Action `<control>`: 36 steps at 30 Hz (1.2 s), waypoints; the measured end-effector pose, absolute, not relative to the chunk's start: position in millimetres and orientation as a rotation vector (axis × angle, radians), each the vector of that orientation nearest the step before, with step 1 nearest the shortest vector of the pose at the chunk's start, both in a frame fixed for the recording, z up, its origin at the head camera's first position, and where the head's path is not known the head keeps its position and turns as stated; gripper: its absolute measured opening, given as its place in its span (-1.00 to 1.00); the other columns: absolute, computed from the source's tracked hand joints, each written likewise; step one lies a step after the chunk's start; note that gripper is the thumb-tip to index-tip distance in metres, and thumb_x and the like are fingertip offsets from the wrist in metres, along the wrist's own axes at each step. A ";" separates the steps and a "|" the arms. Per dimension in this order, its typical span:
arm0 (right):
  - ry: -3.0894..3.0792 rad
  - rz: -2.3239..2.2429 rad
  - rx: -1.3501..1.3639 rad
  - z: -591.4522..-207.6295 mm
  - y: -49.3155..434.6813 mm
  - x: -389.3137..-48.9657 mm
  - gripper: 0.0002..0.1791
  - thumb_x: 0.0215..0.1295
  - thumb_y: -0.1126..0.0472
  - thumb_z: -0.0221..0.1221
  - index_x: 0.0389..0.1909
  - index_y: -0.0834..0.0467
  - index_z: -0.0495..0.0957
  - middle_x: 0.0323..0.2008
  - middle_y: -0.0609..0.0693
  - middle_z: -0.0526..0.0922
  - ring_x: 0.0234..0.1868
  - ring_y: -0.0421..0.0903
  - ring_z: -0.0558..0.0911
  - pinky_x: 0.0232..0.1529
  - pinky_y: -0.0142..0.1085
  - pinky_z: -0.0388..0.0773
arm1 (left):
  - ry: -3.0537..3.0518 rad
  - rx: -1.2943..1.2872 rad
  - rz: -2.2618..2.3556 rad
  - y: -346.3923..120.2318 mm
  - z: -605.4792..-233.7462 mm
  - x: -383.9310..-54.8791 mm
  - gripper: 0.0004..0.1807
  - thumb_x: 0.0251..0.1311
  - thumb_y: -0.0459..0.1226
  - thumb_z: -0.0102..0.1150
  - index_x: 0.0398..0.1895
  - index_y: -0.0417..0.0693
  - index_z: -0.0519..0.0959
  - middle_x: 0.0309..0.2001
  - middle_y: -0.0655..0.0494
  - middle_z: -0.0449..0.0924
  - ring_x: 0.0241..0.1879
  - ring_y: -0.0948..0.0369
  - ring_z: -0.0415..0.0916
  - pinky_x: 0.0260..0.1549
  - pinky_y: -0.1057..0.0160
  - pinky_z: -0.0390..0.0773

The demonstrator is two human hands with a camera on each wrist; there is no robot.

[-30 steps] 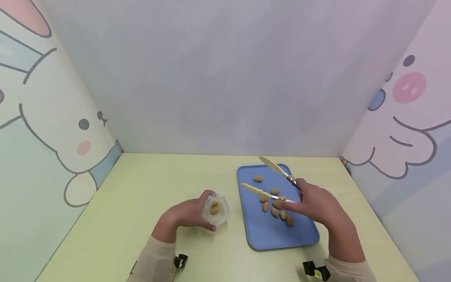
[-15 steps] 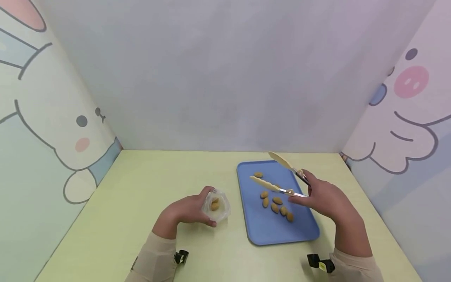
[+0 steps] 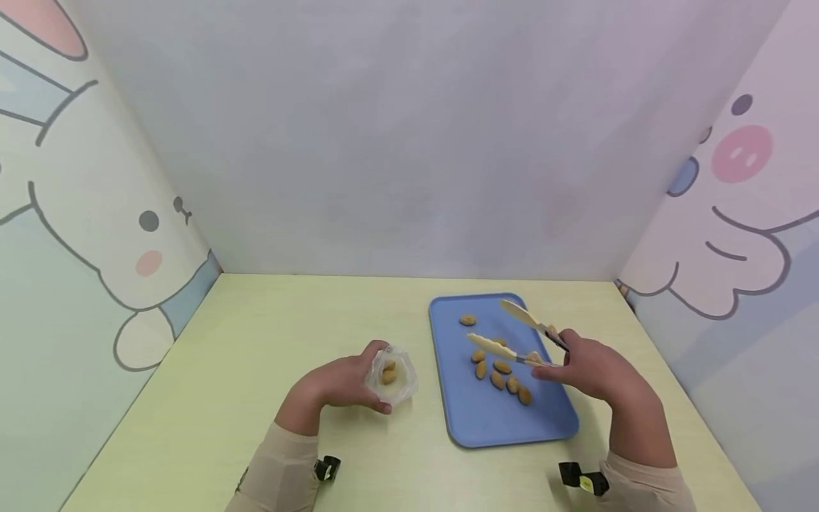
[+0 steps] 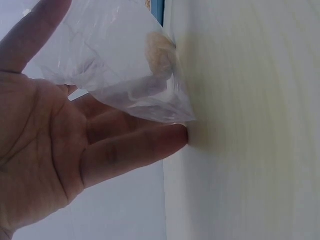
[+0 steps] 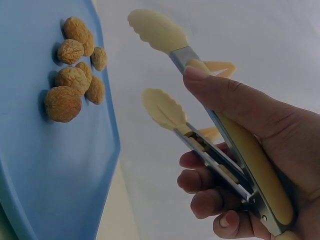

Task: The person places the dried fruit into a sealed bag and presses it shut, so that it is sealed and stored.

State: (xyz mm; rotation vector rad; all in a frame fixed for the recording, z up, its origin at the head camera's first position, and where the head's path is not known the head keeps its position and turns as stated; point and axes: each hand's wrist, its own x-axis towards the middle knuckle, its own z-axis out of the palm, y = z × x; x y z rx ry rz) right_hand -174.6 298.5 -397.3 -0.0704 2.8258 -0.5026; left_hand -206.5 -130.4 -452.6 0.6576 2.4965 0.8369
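My left hand [image 3: 335, 384] holds a clear plastic bag [image 3: 403, 380] upright on the table, its mouth spread, thumb and fingers around its side. A few wrinkled brown dried fruits [image 3: 389, 377] lie inside it. In my right hand [image 3: 591, 366] is a pair of tongs [image 5: 270, 175] with cream scalloped tips. Thumb and fingers grip its two arms, which stand apart with nothing between the tips. The tongs hover over the right part of a blue tray [image 3: 480, 423]. Several more dried fruits [image 5: 63, 104] lie on that tray, most of them clustered near its middle.
The tray rests on a pale yellow table [image 3: 288, 320], to the right of the bag. A plain grey wall [image 3: 409, 142] rises behind, and side panels with cartoon animals stand at left and right. Each wrist carries a small black device [image 3: 328, 468].
My right hand has drawn the tongs to the right over the tray, and then slightly lower. The left hand and the bag stay nearly in place.
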 end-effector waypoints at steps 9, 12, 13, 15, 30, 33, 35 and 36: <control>2.808 -0.501 -0.098 -402.3 304.9 -173.4 -0.12 0.07 -0.39 0.27 0.05 0.30 0.35 -0.39 0.00 0.53 -0.39 -0.08 0.50 -0.42 -0.17 0.39 | 2.498 0.651 0.836 -130.9 -452.7 -204.0 0.13 -0.20 0.15 0.54 0.39 0.17 0.05 -0.10 0.14 0.48 -0.21 0.18 0.46 -0.12 0.07 0.44; 2.802 -0.485 -0.098 -401.1 306.6 -174.2 -0.12 0.07 -0.39 0.27 0.05 0.30 0.36 -0.38 0.00 0.54 -0.37 -0.07 0.51 -0.40 -0.16 0.40 | 2.509 0.654 0.821 -130.1 -450.8 -205.5 0.13 -0.20 0.16 0.54 0.40 0.16 0.04 -0.11 0.14 0.48 -0.22 0.19 0.46 -0.13 0.08 0.44; 2.802 -0.482 -0.098 -400.2 307.0 -174.8 -0.11 0.07 -0.39 0.27 0.05 0.31 0.36 -0.37 0.00 0.54 -0.37 -0.07 0.51 -0.40 -0.16 0.40 | 2.513 0.657 0.820 -129.5 -449.8 -206.3 0.13 -0.20 0.16 0.54 0.40 0.16 0.04 -0.11 0.15 0.48 -0.22 0.19 0.46 -0.12 0.08 0.44; 2.792 -0.483 -0.090 -399.9 307.7 -176.1 -0.11 0.07 -0.40 0.27 0.06 0.31 0.36 -0.38 0.00 0.54 -0.37 -0.07 0.51 -0.41 -0.16 0.40 | 2.520 0.660 0.818 -128.5 -448.0 -207.8 0.14 -0.20 0.16 0.54 0.40 0.16 0.04 -0.12 0.15 0.48 -0.22 0.19 0.46 -0.13 0.08 0.44; 2.729 -0.483 -0.057 -408.8 312.0 -177.3 -0.29 0.12 -0.32 0.28 -0.01 0.19 0.43 -0.40 0.01 0.55 -0.50 -0.08 0.56 -0.47 -0.17 0.39 | 2.501 0.650 0.828 -129.9 -453.4 -206.3 0.15 -0.21 0.17 0.53 0.41 0.17 0.03 -0.09 0.15 0.48 -0.19 0.19 0.45 -0.11 0.07 0.44; 2.717 -0.476 -0.042 -410.5 313.0 -177.7 -0.27 0.11 -0.32 0.28 0.04 0.18 0.42 -0.40 0.01 0.56 -0.52 -0.08 0.57 -0.46 -0.16 0.39 | 2.502 0.652 0.828 -129.7 -453.1 -206.2 0.15 -0.21 0.17 0.54 0.41 0.17 0.03 -0.09 0.15 0.48 -0.19 0.18 0.45 -0.11 0.06 0.44; 2.708 -0.473 -0.027 -411.1 313.5 -177.9 -0.25 0.10 -0.33 0.28 0.08 0.17 0.42 -0.38 0.01 0.58 -0.52 -0.08 0.57 -0.44 -0.16 0.40 | 2.501 0.650 0.829 -129.7 -452.8 -206.0 0.15 -0.21 0.17 0.53 0.41 0.16 0.03 -0.10 0.14 0.48 -0.20 0.18 0.45 -0.11 0.06 0.44; 2.705 -0.469 -0.023 -410.9 313.8 -178.0 -0.23 0.10 -0.34 0.28 0.10 0.17 0.42 -0.37 0.01 0.59 -0.53 -0.08 0.57 -0.44 -0.15 0.40 | 2.498 0.648 0.832 -129.7 -452.6 -205.8 0.15 -0.21 0.17 0.53 0.41 0.16 0.03 -0.10 0.14 0.48 -0.20 0.18 0.45 -0.11 0.06 0.44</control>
